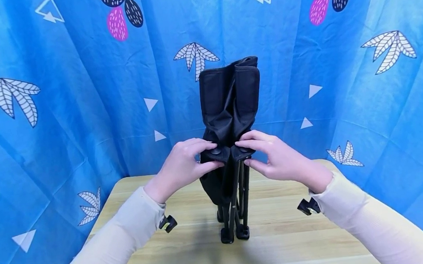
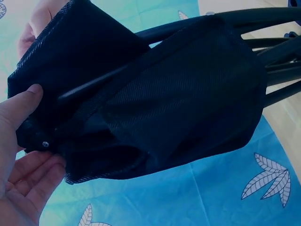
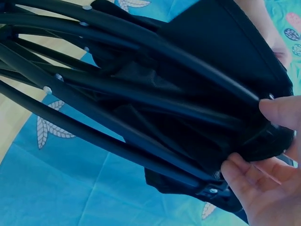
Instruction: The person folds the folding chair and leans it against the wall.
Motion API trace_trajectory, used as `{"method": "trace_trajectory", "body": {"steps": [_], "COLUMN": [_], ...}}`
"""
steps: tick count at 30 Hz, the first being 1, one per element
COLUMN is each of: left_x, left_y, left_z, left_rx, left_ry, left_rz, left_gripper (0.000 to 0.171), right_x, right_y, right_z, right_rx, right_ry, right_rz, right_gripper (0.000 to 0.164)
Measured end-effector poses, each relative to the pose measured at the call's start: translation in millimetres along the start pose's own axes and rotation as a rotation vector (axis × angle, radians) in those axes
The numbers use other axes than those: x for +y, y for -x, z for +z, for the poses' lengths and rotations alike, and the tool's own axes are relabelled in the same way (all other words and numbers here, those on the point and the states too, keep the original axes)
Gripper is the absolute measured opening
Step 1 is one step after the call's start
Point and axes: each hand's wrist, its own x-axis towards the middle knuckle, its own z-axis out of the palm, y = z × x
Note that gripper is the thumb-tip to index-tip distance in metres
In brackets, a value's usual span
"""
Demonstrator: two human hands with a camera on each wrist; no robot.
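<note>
The left hand (image 1: 184,164), the right hand (image 1: 277,155) and the folded camping chair (image 1: 229,98) hide stretches of the far edge of the table (image 1: 159,258). The table's near edge falls below the head view, and the right sleeve (image 1: 364,219) covers most of its right edge. That sleeve and the left sleeve (image 1: 107,242) are cut off at the bottom. Front legs (image 1: 235,194) partly conceal the chair's back feet (image 1: 220,215). In each wrist view the legs run out of frame, and the fabric's inner folds are too dark to separate.
</note>
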Motion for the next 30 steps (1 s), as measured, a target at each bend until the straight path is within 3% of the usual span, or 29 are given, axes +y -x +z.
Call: {"method": "trace_trajectory", "body": {"steps": [9, 19, 30], "left_x": [-6.1, -13.6, -23.8], "left_y": [6.1, 12.7, 24.1], "left_z": [3.6, -3.3, -11.5], "left_rx": [0.025, 0.034, 0.007], "left_ry": [0.117, 0.102, 0.078], "left_rz": [-0.081, -0.079, -0.119], "left_gripper": [0.045, 0.057, 0.054], "right_x": [-1, 2, 10], "right_y": [4, 8, 16], "right_z": [6, 2, -4], "right_rx": [0.080, 0.139, 0.169], "right_ry": [0.027, 0.027, 0.065], "right_rz": [0.018, -0.006, 0.021], "right_gripper": [0.044, 0.048, 0.054]}}
